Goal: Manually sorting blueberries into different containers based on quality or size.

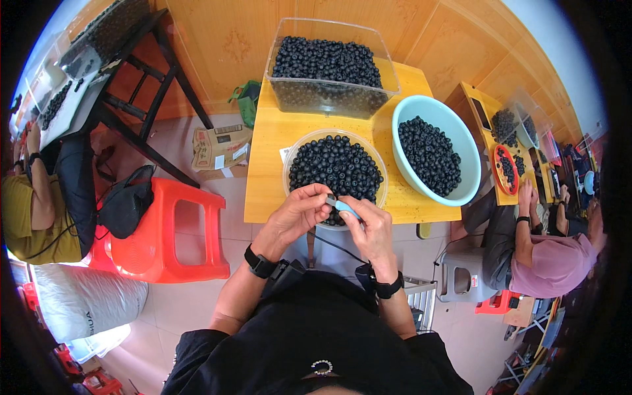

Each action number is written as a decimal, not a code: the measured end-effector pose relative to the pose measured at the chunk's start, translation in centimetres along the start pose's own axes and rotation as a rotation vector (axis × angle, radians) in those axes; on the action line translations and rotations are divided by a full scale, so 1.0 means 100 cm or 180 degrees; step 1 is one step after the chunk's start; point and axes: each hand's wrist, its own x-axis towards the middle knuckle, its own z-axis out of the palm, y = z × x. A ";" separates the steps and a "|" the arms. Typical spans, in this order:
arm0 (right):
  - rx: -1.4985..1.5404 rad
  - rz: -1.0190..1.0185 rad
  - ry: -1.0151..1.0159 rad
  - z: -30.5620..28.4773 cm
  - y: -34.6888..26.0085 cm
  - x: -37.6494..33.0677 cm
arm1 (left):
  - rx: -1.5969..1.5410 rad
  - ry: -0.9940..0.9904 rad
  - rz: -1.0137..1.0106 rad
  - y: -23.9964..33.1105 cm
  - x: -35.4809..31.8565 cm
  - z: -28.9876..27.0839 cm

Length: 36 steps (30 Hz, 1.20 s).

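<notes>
Over the near edge of a round clear tub [376,155] full of black bead-like balls [332,161], my two hands meet. My left hand [296,214] is closed, pinching a small black ball [331,196] between thumb and fingertips. In my right hand [372,230] is a small knife [347,209] with a light blue handle. Its short metal blade lies against the ball, partly hidden by my fingers. Some of the balls in the tub show small holes.
Behind the tub stands a clear rectangular bin [329,85] of black balls. A pale blue basin [470,151] with more balls is at the right of the yellow table [263,191]. A red stool [191,230] is at left. People work on both sides.
</notes>
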 end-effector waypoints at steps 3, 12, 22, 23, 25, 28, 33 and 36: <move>-0.0100 0.0040 -0.0042 0.004 0.004 0.000 | -0.0103 0.0137 -0.0009 0.000 -0.002 0.000; -0.0396 0.0206 0.0116 0.015 0.033 0.003 | -0.0060 0.0152 -0.0018 0.001 -0.008 -0.004; 0.0787 0.0762 0.0060 0.000 0.010 0.005 | -0.0106 0.0260 -0.0076 0.001 -0.010 0.003; 0.1163 0.0901 -0.0014 0.002 0.004 0.005 | 0.0023 0.0238 0.0004 -0.002 -0.008 0.000; 0.1262 0.0785 -0.0283 0.006 -0.004 0.005 | 0.0158 0.0185 0.0048 -0.007 -0.009 -0.005; 0.1271 0.0764 -0.0512 0.008 -0.006 0.005 | 0.0426 0.0367 -0.0018 -0.005 -0.011 0.002; 0.2557 0.1424 -0.0657 0.012 -0.005 -0.001 | 0.0378 -0.0027 -0.0225 -0.006 -0.013 -0.006; 0.2948 0.1535 -0.0578 0.013 0.002 -0.003 | 0.0454 0.0040 -0.0295 -0.007 -0.014 0.000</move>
